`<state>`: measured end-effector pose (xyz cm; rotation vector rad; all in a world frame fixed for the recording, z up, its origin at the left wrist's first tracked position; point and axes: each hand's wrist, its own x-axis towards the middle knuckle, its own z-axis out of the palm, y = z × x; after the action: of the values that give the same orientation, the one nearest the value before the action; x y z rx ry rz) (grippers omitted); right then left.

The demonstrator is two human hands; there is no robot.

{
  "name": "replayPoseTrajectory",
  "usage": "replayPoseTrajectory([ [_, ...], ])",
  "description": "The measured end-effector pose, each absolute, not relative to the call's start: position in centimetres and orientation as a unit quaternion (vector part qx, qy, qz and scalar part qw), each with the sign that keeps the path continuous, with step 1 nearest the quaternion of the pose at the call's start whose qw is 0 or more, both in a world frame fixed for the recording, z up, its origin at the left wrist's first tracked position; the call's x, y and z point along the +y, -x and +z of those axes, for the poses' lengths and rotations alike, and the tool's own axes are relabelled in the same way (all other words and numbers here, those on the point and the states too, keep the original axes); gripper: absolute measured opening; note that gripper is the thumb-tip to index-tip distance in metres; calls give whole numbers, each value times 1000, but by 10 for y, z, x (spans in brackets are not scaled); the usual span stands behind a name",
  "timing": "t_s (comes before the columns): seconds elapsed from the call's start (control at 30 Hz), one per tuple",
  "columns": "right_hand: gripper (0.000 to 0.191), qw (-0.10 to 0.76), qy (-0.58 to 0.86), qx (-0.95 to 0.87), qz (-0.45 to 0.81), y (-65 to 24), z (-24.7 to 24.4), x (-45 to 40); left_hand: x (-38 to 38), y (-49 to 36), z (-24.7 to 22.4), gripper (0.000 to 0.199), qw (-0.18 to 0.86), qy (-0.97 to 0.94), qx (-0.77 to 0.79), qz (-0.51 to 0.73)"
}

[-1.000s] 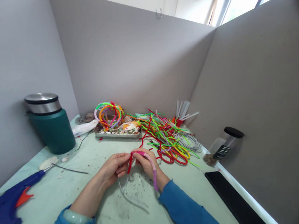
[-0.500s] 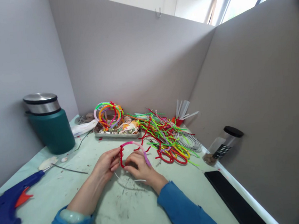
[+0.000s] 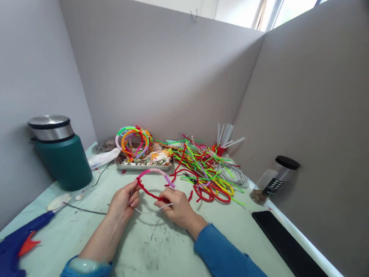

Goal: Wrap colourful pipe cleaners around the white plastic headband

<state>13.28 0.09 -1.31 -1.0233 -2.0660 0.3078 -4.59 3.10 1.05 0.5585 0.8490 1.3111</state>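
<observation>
Fuzzy red wire slants from the curved pink-and-purple fuzzy hoop, pinched at its left end by the left hand, to the gripping right hand.

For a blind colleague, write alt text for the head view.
The left hand pinches a curved pink-and-purple band; the right hand holds a red fuzzy strand running from it, above a pale green table. Behind are a metal tray, a colourful strand pile and, at left, a green flask.
</observation>
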Motion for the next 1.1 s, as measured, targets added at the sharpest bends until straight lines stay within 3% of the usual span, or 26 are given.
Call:
replayPoseTrajectory([
  [0.5,20,488,436,-755,-44,-147,-1,0,32,48,13,7,653,-239,407,593],
  [0.77,16,558,449,-696,-52,-158,4,9,24,44,17,17,638,-389,459,481],
  [1.0,34,480,441,-755,-74,-158,7,6,16,34,17,28,643,-475,468,377],
  [1.1,32,430,402,-806,-61,-153,8,2,13,29,16,29,632,-484,477,372],
])
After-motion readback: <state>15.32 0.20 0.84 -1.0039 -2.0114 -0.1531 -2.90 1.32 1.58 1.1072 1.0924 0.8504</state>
